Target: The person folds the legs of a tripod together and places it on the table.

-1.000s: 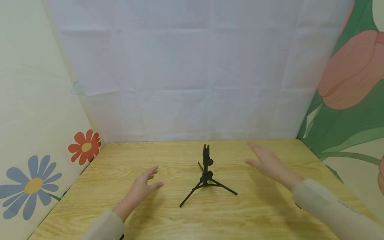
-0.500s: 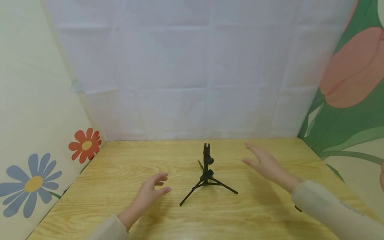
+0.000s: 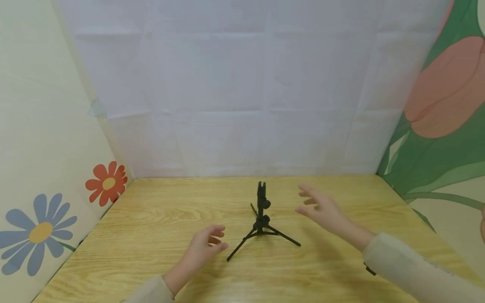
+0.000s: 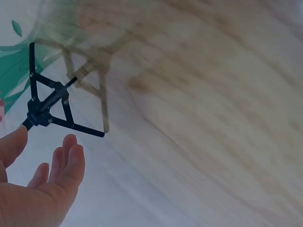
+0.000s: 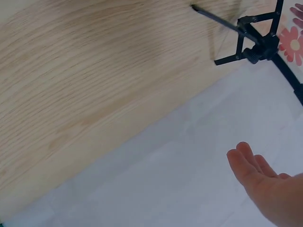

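Note:
A small black tripod stand [image 3: 260, 223] stands upright on the wooden table, its legs spread, with round knobs on the post and a notched top. To its left, my left hand [image 3: 201, 250] hovers near the front left leg, fingers bent loosely and thumb apart, holding nothing. My right hand [image 3: 322, 210] is in the air to the right of the post, fingers relaxed, also holding nothing. The left wrist view has the tripod [image 4: 47, 101] beyond the thumb and fingers. In the right wrist view the tripod [image 5: 265, 45] appears at the upper right, apart from the hand [image 5: 270, 184].
The wood-grain table [image 3: 151, 210] spreads around the stand. A creased white sheet [image 3: 212, 84] hangs behind it. Flower-printed cloths line the left [image 3: 41, 126] and right sides, the right one with a large pink tulip [image 3: 447, 92].
My left hand has moved right, closer to the tripod's front leg. My right hand has moved left toward the post, its fingers bending a little more. The tripod has stayed in place.

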Motion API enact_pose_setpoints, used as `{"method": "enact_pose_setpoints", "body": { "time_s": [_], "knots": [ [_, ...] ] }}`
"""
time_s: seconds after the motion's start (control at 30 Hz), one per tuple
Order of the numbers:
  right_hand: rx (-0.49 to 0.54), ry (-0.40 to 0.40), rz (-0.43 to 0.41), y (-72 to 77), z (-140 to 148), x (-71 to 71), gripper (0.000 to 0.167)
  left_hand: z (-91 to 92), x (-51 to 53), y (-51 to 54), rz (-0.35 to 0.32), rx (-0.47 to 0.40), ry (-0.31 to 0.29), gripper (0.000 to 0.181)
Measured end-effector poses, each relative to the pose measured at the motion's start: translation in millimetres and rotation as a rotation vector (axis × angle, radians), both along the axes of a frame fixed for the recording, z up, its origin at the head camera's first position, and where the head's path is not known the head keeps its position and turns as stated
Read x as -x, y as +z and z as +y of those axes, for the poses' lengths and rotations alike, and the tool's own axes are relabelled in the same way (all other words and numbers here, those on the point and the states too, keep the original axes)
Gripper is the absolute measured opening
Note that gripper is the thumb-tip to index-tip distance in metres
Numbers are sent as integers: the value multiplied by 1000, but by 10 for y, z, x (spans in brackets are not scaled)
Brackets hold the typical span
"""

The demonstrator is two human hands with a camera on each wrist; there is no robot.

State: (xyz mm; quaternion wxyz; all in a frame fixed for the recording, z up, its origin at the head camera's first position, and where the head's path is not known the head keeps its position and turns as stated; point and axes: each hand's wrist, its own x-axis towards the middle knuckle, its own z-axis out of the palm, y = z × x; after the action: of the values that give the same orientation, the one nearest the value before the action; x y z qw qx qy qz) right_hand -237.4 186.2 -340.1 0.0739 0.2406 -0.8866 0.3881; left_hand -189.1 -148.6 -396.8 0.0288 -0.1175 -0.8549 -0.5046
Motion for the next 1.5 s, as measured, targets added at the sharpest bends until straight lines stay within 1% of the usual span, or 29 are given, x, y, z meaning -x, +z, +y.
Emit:
{"method": "enact_pose_setpoints", "body": {
  "time_s": [0.1,0.2,0.33,0.5,0.63,0.77,0.93,1.03,1.17,1.37,1.5],
  "knots": [
    [18,11,-2,2,-84,-16,62,45,10,-18,3,3,-23,43],
    [40,14,-24,11,-168,-33,62,88,26,-36,16,16,-37,42],
    [86,22,-56,25,-269,-63,62,140,38,-64,26,28,-43,41],
    [165,32,-118,28,-381,-87,62,190,37,-75,11,50,-38,43],
    [227,23,-173,26,-474,-83,64,228,44,-81,18,34,-55,44],
    [266,21,-192,26,-573,-61,66,270,56,-102,29,25,-76,45],
    [317,17,-220,22,-676,-38,66,294,62,-130,48,63,-88,46],
    [351,18,-231,22,-733,-31,65,299,61,-132,46,84,-96,47],
    [372,4,-230,18,-819,-16,63,310,59,-129,38,105,-92,47],
    [368,-41,-257,18,-925,15,62,324,73,-137,54,121,-101,47],
    [379,-69,-271,23,-963,22,61,367,104,-151,36,146,-99,50]
  ]
}}
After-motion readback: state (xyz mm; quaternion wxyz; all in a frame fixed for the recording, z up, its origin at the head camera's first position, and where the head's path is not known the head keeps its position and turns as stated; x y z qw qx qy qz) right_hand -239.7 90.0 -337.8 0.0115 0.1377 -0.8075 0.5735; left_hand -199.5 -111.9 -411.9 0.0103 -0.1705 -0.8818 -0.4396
